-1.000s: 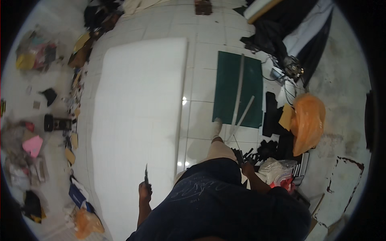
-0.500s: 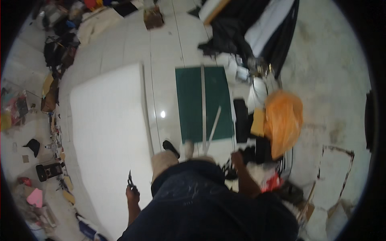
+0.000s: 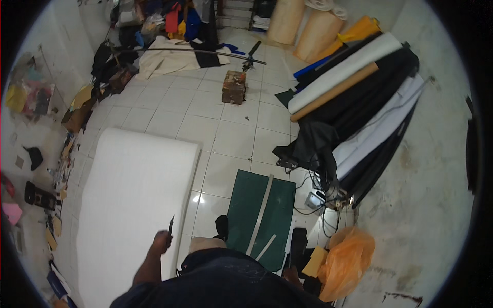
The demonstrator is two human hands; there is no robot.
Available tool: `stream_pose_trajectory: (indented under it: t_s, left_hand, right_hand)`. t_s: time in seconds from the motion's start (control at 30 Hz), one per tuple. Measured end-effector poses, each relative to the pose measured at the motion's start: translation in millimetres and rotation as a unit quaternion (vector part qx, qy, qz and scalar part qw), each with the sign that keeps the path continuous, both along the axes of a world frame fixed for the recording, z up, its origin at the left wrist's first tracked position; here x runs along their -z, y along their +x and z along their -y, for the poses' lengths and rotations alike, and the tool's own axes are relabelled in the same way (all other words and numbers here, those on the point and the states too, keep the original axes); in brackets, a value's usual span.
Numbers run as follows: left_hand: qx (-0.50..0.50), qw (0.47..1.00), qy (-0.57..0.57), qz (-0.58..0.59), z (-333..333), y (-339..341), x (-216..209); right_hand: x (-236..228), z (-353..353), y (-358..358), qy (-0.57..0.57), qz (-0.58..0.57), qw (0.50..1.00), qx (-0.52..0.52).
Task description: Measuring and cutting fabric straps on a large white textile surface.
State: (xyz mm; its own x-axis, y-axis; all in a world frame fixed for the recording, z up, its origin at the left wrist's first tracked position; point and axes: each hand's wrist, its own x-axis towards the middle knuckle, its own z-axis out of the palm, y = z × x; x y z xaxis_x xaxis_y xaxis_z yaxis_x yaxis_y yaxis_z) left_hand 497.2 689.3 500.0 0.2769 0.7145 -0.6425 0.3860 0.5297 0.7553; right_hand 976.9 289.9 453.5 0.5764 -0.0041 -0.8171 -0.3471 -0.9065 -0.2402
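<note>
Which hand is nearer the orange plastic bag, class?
Right. The right hand is a little left of the orange plastic bag; the left hand is far left, over the white slab.

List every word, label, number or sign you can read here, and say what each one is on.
No text reads clearly.
Dark shirt: faint lettering across it, too blurred to read.
Longer pale strip on the green mat: no markings can be made out.
Pointed tool in the left hand: too small to tell.
</note>
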Motion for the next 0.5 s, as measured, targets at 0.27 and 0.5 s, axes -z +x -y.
stream_pose_trajectory:
  t_s: [0.27,0.5]
  left_hand:
    - [-0.018,0.984,-0.119,0.128,-177,214,-68]
    - [-0.060,0.974,-0.105,0.194,-216,354,-82]
  right_hand:
    - [1,-102,83,0.133,0.179,0.973,-0.055]
    - [-48,-266,125,0.177,0.302,0.910,-0.223]
